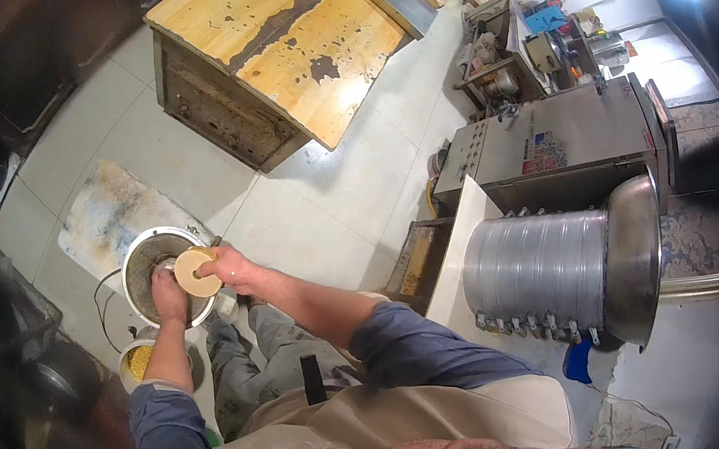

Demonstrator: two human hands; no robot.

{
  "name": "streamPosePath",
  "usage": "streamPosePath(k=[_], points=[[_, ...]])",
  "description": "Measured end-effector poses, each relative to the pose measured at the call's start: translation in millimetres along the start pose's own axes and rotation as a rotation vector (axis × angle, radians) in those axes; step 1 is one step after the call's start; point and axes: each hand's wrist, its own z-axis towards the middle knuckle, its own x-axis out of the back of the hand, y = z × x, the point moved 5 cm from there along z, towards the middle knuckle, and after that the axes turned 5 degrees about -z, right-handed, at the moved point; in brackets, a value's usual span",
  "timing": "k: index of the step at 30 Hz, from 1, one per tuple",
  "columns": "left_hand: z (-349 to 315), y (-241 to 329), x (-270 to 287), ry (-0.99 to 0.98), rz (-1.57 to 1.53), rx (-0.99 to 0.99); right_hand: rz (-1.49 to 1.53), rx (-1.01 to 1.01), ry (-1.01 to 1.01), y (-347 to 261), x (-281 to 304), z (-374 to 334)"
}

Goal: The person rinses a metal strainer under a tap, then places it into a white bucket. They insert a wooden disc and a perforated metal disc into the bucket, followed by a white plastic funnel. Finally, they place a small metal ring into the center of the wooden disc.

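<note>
Two hands at the metal pot (140,283) in the head view: your right hand (231,268) is clamped on the right side of the tan round piece (187,277), over the pot's right half, while your left hand (169,297) reaches inside, can't tell if gripping anything. Best hold the piece firmly, clear of your left wrist. Piece looks pale, smooth-faced, dark spot by your fingers; lid or bowl, can't tell.

Blue-grey sleeves (435,344), beige vest (382,423), grey trousers (280,345)
</note>
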Motion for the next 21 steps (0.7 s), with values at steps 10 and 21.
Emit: streamPosePath(k=[10,21], points=[[-9,-48,-7,0.084,-0.317,0.194,-0.902,1.017,-0.13,6,-1,-28],[-109,8,67,-0.052,-0.716,0.446,-0.022,-0.009,-0.031,31,-15,-50]])
